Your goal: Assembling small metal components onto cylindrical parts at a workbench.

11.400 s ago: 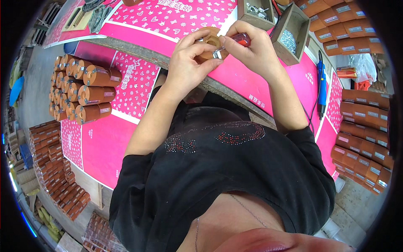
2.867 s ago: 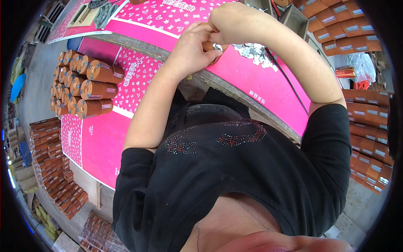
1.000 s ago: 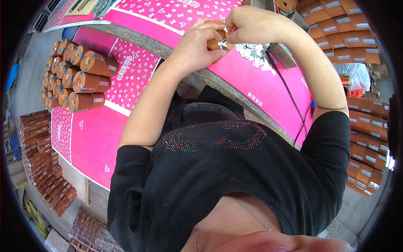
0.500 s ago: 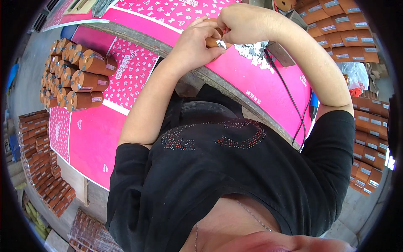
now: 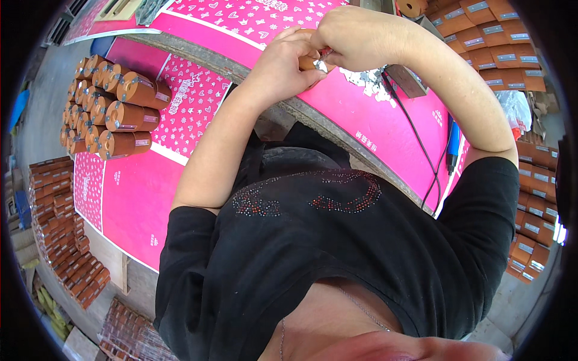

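Note:
My left hand (image 5: 282,69) is wrapped round an orange-brown cylinder (image 5: 307,62), steadying it over the pink-covered bench. A small shiny metal plate (image 5: 321,65) shows at the cylinder's end, beside my left thumb. Right above it, my right hand (image 5: 358,39) is closed, with its fingertips pinched close to the plate. A bit of red shows between those fingertips, but what they grip is mostly hidden. Just right of the cylinder, a loose pile of small silver metal plates (image 5: 374,84) lies on the bench.
Several finished-looking orange-brown cylinders (image 5: 125,118) are stacked on a pink surface at left. A blue-handled tool (image 5: 453,147) with a black cable (image 5: 415,129) lies at right, near a metal block (image 5: 409,83). More brown pieces are stacked at far right (image 5: 527,198) and lower left (image 5: 63,234).
My right fingertips have come down slightly, closer to the metal plate on the cylinder. The left hand keeps its hold, and the whole view has shifted a little.

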`<control>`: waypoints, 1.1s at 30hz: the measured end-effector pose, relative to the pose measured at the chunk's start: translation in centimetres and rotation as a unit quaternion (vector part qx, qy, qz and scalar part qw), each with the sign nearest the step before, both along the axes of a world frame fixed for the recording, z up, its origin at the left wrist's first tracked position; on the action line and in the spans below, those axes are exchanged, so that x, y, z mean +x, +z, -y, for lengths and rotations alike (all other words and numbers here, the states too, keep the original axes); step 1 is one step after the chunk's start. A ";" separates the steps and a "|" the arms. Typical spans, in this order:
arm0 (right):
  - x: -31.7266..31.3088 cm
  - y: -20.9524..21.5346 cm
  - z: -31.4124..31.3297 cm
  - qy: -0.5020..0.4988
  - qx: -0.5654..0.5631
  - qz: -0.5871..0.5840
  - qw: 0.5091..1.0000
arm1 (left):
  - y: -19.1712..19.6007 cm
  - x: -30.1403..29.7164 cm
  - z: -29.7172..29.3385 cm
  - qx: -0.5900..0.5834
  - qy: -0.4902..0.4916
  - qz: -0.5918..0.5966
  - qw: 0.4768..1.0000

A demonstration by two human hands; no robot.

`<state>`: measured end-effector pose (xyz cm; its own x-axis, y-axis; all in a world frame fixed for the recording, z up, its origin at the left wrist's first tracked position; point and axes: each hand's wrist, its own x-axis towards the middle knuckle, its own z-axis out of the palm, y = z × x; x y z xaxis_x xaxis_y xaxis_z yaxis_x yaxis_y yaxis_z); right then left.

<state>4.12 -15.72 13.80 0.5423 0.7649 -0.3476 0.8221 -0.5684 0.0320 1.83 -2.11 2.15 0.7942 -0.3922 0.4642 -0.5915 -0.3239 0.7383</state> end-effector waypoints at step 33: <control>-2.8 -6.8 3.2 -0.262 0.334 -0.159 0.891 | -9.6 -19.8 -41.7 -0.042 0.752 -0.191 0.629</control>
<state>1.33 -18.89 6.99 0.8413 0.5294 -0.1092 0.3451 -0.6816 -0.6452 -18.00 39.60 -7.45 0.2966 0.9502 0.0958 0.5636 -0.2552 0.7856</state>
